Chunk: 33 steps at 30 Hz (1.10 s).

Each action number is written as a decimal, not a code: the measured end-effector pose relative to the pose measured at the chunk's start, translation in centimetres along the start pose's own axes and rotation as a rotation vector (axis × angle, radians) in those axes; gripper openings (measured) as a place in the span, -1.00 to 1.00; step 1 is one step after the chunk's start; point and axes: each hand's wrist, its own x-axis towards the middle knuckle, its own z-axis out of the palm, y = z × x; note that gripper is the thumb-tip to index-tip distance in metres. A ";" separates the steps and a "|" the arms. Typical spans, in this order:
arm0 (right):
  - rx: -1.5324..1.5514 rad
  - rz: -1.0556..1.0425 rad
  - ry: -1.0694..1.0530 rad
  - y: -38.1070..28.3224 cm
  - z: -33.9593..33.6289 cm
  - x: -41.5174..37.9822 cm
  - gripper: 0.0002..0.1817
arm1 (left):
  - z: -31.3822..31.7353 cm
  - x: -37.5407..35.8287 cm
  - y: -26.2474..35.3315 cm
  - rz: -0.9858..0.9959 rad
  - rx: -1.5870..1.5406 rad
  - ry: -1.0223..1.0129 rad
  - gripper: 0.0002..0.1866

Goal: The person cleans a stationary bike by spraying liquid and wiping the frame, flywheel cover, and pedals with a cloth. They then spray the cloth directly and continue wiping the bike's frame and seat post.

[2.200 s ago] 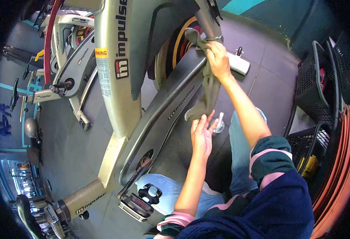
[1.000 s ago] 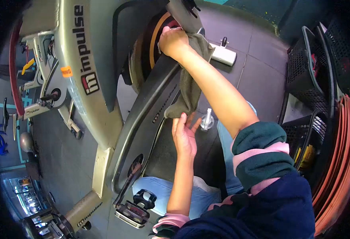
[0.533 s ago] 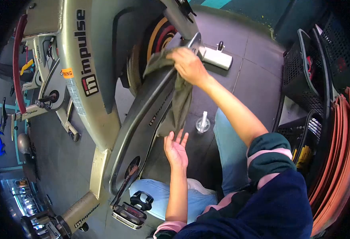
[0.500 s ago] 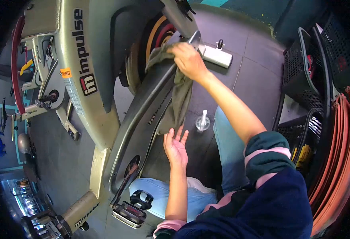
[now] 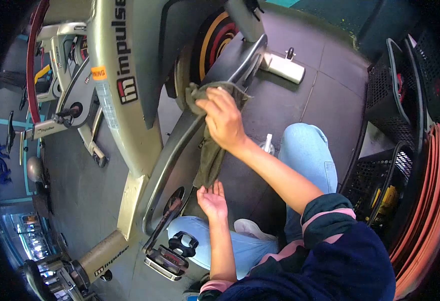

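A grey-green cloth (image 5: 211,159) drapes over the dark, curved chain cover (image 5: 167,173) of an exercise bike and hangs down its near side. My right hand (image 5: 223,118) has its fingers closed on the upper part of the cloth, pressing it against the cover's top edge. Lower down, my left hand (image 5: 213,201) is palm up with fingers stretched out, the fingertips at the hanging end of the cloth. Just below that hand are the crank (image 5: 167,215) and the pedal (image 5: 166,263). Partly hidden behind my right forearm, a clear spray bottle (image 5: 268,144) stands on the floor.
The bike's pale frame (image 5: 125,110) rises at left, with its flywheel (image 5: 215,40) behind. Another bike (image 5: 64,100) stands farther left. Black baskets (image 5: 388,85) and stacked orange mats (image 5: 423,200) line the right side. My bent knee (image 5: 307,145) is close to the right arm.
My right hand has slid the cloth down along the cover's edge, toward me. My left hand has dropped a little with the cloth's lower end. The view has shifted slightly.
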 end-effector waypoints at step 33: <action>0.350 -0.366 -0.297 -16.9 6.1 -8.5 -0.67 | -6.6 -0.7 -0.7 0.188 -0.155 -0.294 -0.48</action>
